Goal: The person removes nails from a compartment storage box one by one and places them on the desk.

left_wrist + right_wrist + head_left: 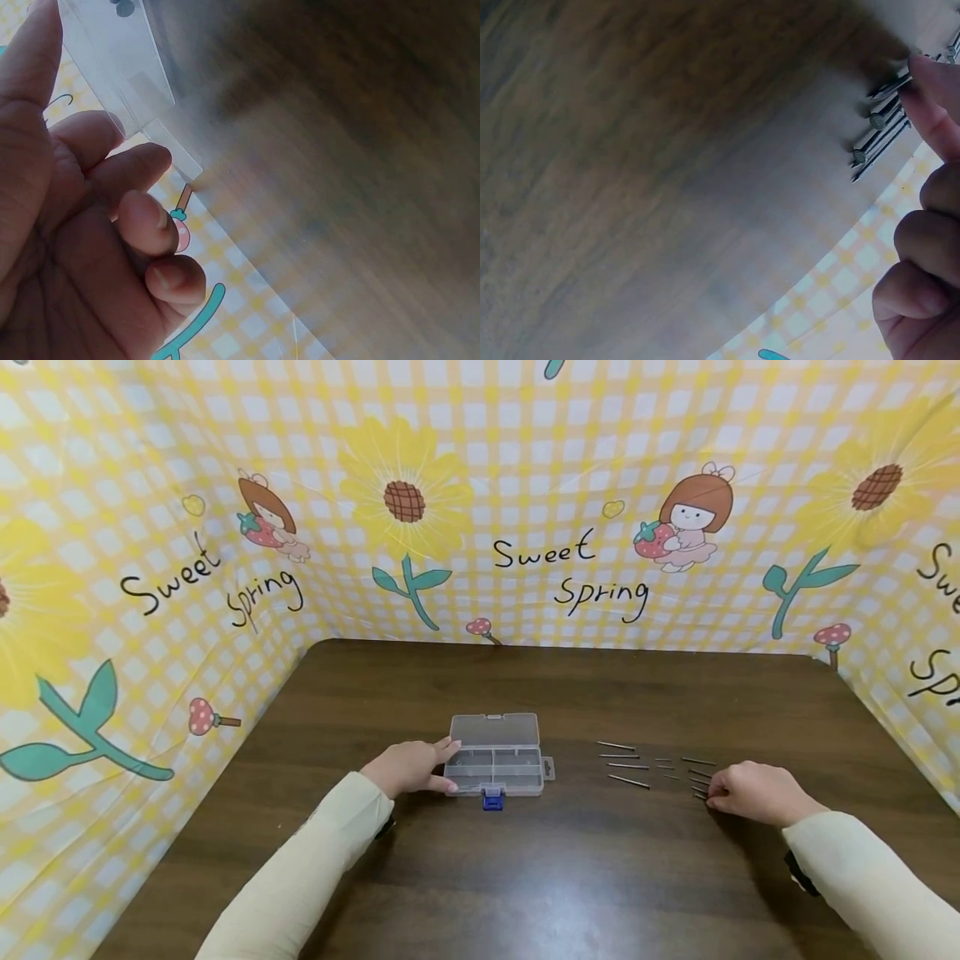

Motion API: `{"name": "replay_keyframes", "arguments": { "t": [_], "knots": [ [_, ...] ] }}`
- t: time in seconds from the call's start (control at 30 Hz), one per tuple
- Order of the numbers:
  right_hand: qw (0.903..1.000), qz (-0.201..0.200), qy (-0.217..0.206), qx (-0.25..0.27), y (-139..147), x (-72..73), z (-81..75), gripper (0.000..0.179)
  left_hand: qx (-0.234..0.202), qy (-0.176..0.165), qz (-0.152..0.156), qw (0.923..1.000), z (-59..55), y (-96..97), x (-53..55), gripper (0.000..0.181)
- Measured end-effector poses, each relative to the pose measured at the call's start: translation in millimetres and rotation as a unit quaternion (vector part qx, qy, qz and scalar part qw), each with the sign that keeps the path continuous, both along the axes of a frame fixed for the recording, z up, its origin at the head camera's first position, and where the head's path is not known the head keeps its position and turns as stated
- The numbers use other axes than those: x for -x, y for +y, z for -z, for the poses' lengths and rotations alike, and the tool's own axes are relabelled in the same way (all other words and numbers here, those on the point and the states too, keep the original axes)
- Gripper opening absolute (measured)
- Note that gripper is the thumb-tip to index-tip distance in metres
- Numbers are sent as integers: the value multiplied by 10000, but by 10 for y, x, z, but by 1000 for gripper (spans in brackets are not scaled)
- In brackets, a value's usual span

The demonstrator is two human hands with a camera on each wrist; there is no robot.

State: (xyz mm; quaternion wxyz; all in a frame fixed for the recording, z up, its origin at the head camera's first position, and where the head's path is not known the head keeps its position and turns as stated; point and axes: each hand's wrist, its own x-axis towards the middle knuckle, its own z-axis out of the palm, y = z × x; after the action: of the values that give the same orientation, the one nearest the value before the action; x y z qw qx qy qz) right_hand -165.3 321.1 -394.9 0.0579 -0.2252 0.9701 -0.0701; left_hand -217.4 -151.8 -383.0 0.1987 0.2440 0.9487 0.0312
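A clear plastic compartment box (pixel 517 772) stands on the table with its lid (pixel 495 731) laid back and its blue latch (pixel 492 800) toward me. My left hand (pixel 408 768) holds the box by its left side, thumb at the front corner and fingers near the hinge. Part of the box wall (pixel 124 67) shows beside those fingers in the left wrist view. To the right, my right hand (pixel 757 793) pinches a nail (pixel 891 88) between thumb and index finger, low over the table. Other nails (pixel 877 146) lie right beside these fingertips, partly covered by the hand.
Several long nails (pixel 628 767) lie in a loose column right of the box. Small thin nails (pixel 664 767) lie between them and the right-hand group (pixel 699 762). The brown table (pixel 480 877) meets a yellow checked cloth (pixel 525 510) at the back and sides.
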Motion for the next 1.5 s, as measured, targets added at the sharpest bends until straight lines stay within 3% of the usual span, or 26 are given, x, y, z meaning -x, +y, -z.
{"name": "replay_keyframes", "arguments": {
  "t": [0.2,0.33,0.57,0.77,1.07,1.2,1.5],
  "knots": [
    [9998,-83,145,130,-46,29,-19,5,-42,-12,-38,10000,6,-19,-21,80],
    [9980,-253,310,488,-112,71,-9,6,-29,3,-48,10000,1,-23,-25,80],
    [9880,-254,17,1523,-319,140,22,15,-97,69,18,9999,0,2,-24,78],
    [9800,-648,-35,1882,-619,219,38,16,-73,43,53,10000,60,10,-23,78],
    [9721,-1068,42,2088,-1135,438,35,16,71,188,-37,9998,39,-4,-38,77],
    [9734,-1142,-71,1983,-1318,495,13,18,140,213,-11,9997,27,1,-36,77],
    [9713,-1762,232,1583,-1724,578,6,18,125,189,36,9997,41,-17,-25,78]
  ]
}}
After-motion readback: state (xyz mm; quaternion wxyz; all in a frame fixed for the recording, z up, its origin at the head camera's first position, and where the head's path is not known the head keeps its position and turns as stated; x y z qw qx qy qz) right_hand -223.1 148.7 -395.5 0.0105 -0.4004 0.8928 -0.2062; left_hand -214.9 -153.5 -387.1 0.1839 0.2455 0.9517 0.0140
